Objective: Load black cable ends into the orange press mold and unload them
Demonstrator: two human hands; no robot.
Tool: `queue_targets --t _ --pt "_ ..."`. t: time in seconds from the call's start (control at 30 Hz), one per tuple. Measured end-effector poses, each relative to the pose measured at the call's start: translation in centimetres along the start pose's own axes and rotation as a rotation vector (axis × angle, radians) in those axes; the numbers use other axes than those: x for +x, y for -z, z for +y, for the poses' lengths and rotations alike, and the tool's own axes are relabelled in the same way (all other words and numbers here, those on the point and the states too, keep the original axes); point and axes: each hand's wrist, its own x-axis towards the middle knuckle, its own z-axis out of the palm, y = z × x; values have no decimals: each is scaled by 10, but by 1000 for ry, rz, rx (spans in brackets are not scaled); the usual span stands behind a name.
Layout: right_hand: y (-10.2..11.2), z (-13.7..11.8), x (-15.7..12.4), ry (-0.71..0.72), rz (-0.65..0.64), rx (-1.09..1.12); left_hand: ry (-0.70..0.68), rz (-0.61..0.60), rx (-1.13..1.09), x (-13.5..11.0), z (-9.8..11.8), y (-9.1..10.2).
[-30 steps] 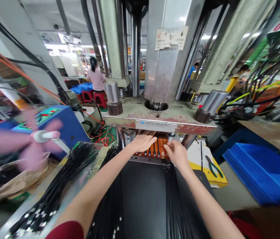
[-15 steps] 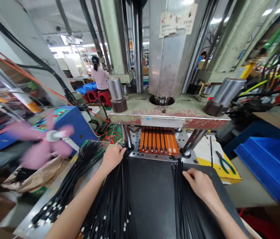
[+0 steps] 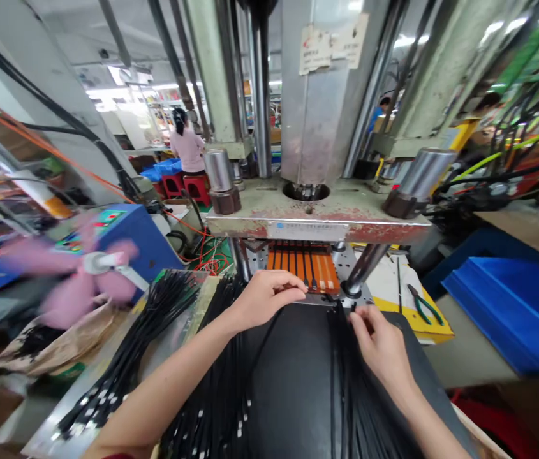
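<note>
An orange mould plate (image 3: 303, 262) with black cable ends in its slots lies under the press platen (image 3: 317, 220). My left hand (image 3: 265, 297) is curled at the plate's near edge, pinching a thin black cable that trails back over the black mat (image 3: 288, 376). My right hand (image 3: 380, 341) rests on a bundle of black cables (image 3: 346, 376) at the right of the mat, fingers pinched on cable ends near the press column. More black cables (image 3: 216, 395) lie in a bundle under my left forearm.
A spinning pink fan (image 3: 82, 268) and a blue control box (image 3: 120, 236) stand at left, beside another heap of cables (image 3: 125, 357). Green-handled pliers (image 3: 423, 305) lie on a yellow sheet; blue trays (image 3: 513, 306) sit at right. A person (image 3: 185, 148) sits far back.
My left hand lifted off the left cable bundle and moved to the mould plate's edge with a cable. My right hand slid forward along the right bundle toward the press.
</note>
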Motion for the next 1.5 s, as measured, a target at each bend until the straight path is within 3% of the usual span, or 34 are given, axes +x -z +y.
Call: queue_targets --t 0.1,0.23,0.33,0.43,0.53,0.67,0.77,0.87,0.97,1.07,1.13,1.23,1.3,1.5 --pt "17 -38 -9 121 -7 287 28 -121 -161 17 19 -20" --pt "30 -76 -6 161 -63 635 58 -256 -373 38 33 -46" --pt "32 -83 1 123 -49 815 46 -262 -486 49 39 -57" --pt "29 -79 -2 142 -85 791 67 -275 -582 57 44 -58" --pt "23 -73 -15 273 -170 557 62 -146 -619 67 48 -51" --pt "12 -62 -20 353 -177 330 -177 191 -500 84 55 -45" --pt "3 -51 4 356 -133 215 -364 356 -373 94 66 -42" --pt "-4 -41 46 349 -54 181 -552 393 -225 96 75 -40" --pt "-9 -36 88 284 35 203 -678 347 -113 88 64 -44" --pt "-13 -36 112 237 26 178 -529 320 19 70 28 -55" --pt "-15 -39 118 228 1 155 -412 161 258 57 -1 -62" --pt "-19 -44 122 196 -15 131 -399 -215 646 41 -31 -70" --pt "-19 -47 124 169 -35 114 -422 -325 813 36 -38 -74" --pt "-13 -50 128 152 -110 68 -376 -313 1020 34 -28 -84"
